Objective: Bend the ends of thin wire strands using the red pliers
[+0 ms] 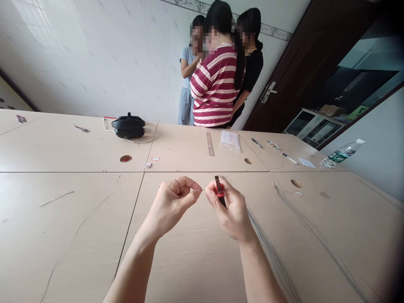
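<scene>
Probably light, slippery, easily dropped: your tiny piece [203, 190]. Hold by ends. Your left fingers [192, 197] pinch it; right fingers [212, 198] clasp red-and-dark tool [220, 194].

Illumination soft, moderately bright. Glare, upper left, on glossy white tiled wall [126, 63]. Right edge black, blurred.

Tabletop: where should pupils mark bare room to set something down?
Bare tabletop shows between the left forearm and right forearm, and between the white cord and ruler, bar one thin strand. Crowded: the back right, from ruler to bottle, and right of the right hand, where strand bundles lie.
</scene>
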Demonstrator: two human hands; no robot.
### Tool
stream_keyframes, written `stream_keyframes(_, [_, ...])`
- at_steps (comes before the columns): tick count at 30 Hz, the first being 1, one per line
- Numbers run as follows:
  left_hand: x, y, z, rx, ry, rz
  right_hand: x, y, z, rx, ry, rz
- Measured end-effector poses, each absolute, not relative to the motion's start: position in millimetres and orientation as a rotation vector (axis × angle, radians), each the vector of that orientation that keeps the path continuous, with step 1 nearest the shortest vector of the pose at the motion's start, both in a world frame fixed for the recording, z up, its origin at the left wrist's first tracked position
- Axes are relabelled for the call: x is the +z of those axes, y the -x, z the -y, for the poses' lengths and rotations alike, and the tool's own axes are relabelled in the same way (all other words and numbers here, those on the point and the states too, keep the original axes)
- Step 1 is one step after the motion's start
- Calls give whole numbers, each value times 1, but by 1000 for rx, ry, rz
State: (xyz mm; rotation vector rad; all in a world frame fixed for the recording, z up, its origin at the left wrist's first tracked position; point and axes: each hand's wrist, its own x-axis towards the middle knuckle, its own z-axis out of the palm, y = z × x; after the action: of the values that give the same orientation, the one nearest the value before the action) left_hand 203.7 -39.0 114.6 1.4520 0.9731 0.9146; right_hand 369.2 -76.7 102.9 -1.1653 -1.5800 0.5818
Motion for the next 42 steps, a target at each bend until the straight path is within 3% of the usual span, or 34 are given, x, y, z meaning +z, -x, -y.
stream_keyframes(42, [113, -202, 38, 914, -1497, -1052, 104, -366, 75, 497, 1223, 1591])
